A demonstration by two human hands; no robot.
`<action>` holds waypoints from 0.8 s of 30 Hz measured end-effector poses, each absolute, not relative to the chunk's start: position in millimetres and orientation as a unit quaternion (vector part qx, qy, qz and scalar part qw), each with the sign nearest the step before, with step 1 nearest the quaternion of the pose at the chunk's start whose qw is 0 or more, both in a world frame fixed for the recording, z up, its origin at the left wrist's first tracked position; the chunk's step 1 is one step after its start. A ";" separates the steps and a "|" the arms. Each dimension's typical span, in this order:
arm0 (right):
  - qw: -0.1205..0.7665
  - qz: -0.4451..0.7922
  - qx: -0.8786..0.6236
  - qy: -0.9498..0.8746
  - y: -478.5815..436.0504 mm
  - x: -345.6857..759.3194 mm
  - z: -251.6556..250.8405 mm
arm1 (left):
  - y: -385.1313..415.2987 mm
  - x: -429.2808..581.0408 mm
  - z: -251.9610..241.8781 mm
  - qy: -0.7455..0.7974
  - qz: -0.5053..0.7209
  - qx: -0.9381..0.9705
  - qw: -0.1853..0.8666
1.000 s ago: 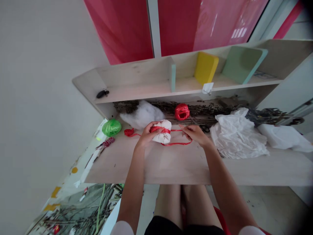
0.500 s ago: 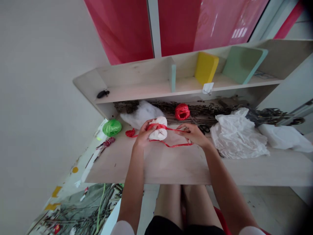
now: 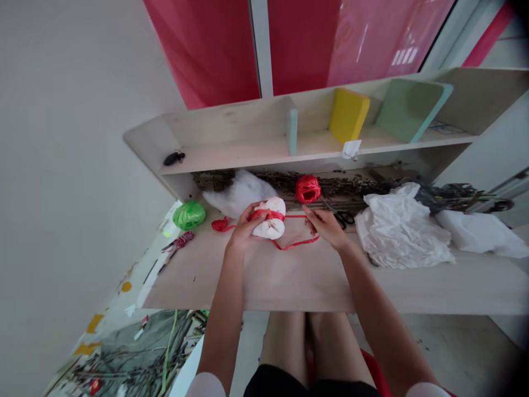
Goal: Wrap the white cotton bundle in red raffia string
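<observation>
The left hand (image 3: 248, 229) is clenched around a white stuffed bundle (image 3: 268, 219), which sits near the middle of the light wooden desk (image 3: 289, 281). A red raffia strand (image 3: 268, 215) crosses the bundle and squeezes it into a slight waist, then trails right in a loose loop over the desk. The right hand (image 3: 326, 227) lies just right of the bundle, over that strand, but whether its fingers grip the raffia or only rest on it cannot be told. For a tight wrap, it seems best to keep the strand taut while the left hand holds the waist pinched, so the band does not slide.

Just beyond lie a ball of red raffia (image 3: 308, 189), open black-handled scissors (image 3: 343, 218) and a mound of cotton wadding (image 3: 239, 193), with a ball of green raffia (image 3: 189, 215) to the left. Crumpled white plastic (image 3: 403, 229) is heaped on the right. In the far shelf unit (image 3: 231, 138), a small black object (image 3: 173, 158) lies in the left compartment, while the next one holds a yellow block (image 3: 349, 114) and a pale green board (image 3: 409, 109)
</observation>
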State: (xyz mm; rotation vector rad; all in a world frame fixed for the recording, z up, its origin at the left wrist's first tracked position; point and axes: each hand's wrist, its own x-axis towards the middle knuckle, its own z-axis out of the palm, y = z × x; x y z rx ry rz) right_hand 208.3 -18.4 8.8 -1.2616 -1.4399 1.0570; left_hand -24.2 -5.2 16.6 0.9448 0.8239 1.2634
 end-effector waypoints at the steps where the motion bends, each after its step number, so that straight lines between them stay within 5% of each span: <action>1: 0.458 0.430 -0.517 -0.582 -18.0 208.0 7.5 | -5.1 -23.8 16.2 0.360 0.552 0.412 0.629; 24: 0.399 0.421 -0.510 -0.636 -25.3 211.3 18.4 | -2.0 -26.9 17.1 0.377 0.563 0.368 0.637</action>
